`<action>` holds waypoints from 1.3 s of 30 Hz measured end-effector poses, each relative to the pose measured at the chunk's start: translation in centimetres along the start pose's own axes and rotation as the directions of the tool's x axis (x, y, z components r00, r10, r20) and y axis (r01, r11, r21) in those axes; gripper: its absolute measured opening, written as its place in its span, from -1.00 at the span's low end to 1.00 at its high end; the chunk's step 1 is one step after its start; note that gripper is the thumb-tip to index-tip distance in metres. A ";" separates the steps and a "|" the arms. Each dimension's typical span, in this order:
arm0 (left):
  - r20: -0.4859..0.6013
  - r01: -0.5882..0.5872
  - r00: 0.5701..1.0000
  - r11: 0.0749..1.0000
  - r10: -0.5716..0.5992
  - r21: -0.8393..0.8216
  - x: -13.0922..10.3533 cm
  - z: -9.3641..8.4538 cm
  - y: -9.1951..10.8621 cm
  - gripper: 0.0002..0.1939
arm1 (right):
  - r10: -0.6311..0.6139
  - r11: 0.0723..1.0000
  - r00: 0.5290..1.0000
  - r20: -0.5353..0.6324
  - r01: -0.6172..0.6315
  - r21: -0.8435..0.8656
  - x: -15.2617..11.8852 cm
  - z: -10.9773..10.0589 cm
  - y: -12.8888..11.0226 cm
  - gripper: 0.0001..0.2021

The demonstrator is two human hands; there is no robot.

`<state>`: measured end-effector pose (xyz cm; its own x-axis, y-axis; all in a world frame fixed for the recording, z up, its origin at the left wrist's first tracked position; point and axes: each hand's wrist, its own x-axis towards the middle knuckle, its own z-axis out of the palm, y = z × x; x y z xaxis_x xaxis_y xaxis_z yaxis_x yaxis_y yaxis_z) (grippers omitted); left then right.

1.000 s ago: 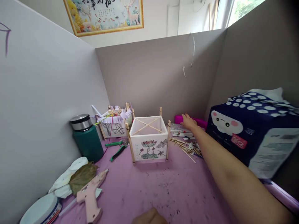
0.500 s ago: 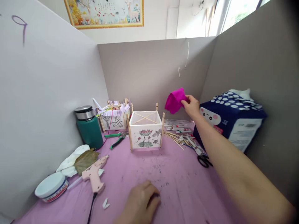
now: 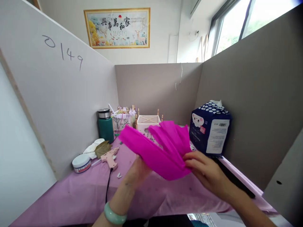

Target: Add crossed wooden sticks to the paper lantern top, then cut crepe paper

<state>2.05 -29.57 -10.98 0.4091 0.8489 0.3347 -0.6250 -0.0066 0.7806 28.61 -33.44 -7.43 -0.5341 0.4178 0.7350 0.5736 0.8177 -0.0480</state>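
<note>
A bright magenta sheet (image 3: 163, 154), pleated and partly unfolded, is held up above the front of the table. My right hand (image 3: 204, 168) pinches its lower right edge. My left hand (image 3: 139, 168) grips it from below on the left, its fingers mostly behind the sheet. A pale green bangle circles my left wrist. Behind the sheet stands a white box frame (image 3: 148, 119) with wooden corner posts and crossed sticks on top; the sheet covers its lower front. To its left is a second decorated box (image 3: 121, 121) with purple fringe.
A green bottle (image 3: 105, 127), a dried leaf (image 3: 102, 149), a pink glue gun (image 3: 110, 158) and a round white tub (image 3: 81, 163) stand at the left. A blue tissue pack (image 3: 209, 129) is at the right. Grey partitions (image 3: 156, 91) enclose the purple-covered table (image 3: 82, 192).
The magenta sheet has come from the back right to the front middle and spread wider. My left hand has risen from the table and taken hold of it. The view has tilted up and drawn back.
</note>
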 end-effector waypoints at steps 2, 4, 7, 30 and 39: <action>-0.053 -0.026 0.998 0.995 0.021 -0.092 -0.1 -0.5 0.0 -0.36 | -0.006 0.992 1.000 -0.024 0.003 -0.125 -1.6 2.1 0.1 -0.80; -0.182 -0.076 0.983 0.978 0.041 -0.194 -0.1 -1.2 0.3 -0.53 | 0.008 0.966 0.997 -0.083 -0.029 -0.258 -2.4 3.7 0.5 -0.79; -0.370 -0.167 0.925 0.967 0.087 -0.190 0.4 -2.2 1.6 -0.66 | 0.059 0.888 0.978 -0.198 -0.142 -0.436 -2.2 5.1 1.1 -0.78; 0.011 -0.033 0.955 0.067 0.297 0.997 -1.6 -4.4 10.3 -0.60 | 0.213 0.939 0.936 0.280 -0.116 -0.323 1.4 7.1 4.5 -0.52; -0.069 -0.026 0.985 -0.540 -0.155 0.841 1.9 -6.1 5.7 -0.82 | 0.109 0.927 0.919 0.379 0.043 -0.372 2.2 9.4 6.0 -0.78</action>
<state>-4.79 -24.78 -9.13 0.4545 0.8739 0.1721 0.8860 -0.4635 0.0135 24.99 -23.91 -12.45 -0.6634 0.6233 0.4140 0.7399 0.6288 0.2389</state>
